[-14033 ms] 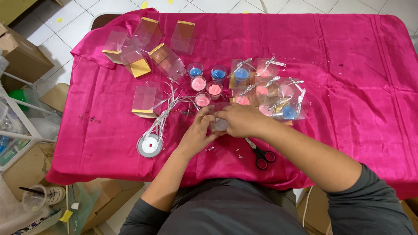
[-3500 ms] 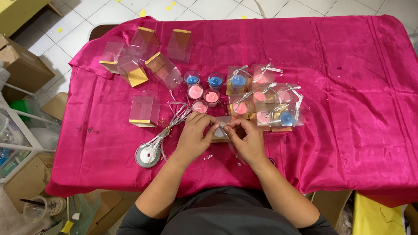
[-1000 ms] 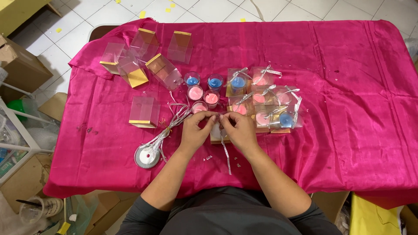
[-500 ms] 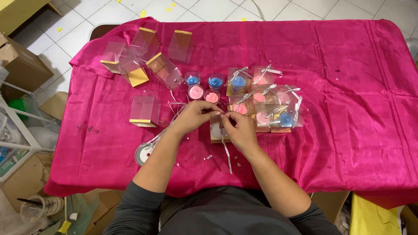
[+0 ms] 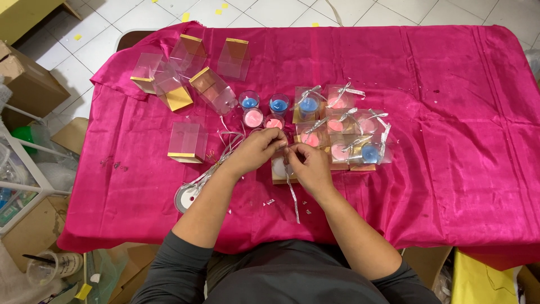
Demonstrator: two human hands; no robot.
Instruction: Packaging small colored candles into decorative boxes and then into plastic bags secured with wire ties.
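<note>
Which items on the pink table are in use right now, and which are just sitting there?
In use: left hand and right hand, pinching silver ribbon over a small clear box.
Idle: ribbon spool, empty clear boxes, loose candle cups, finished tied boxes.

1. Under our hands (image 5: 284, 155) we see a small clear box with a gold base (image 5: 279, 171), a silver ribbon trailing from it.
2. Just right of it on the pink surface (image 5: 450, 112), we count a tight cluster of clear ribbon-tied boxes (image 5: 340, 126) showing pink and blue contents.
3. At far left we see four empty clear boxes with gold ends (image 5: 185, 76), tipped over, and one more (image 5: 187, 142) nearer us.
4. Brown cardboard cartons (image 5: 25, 79) sit on the floor at left.
</note>
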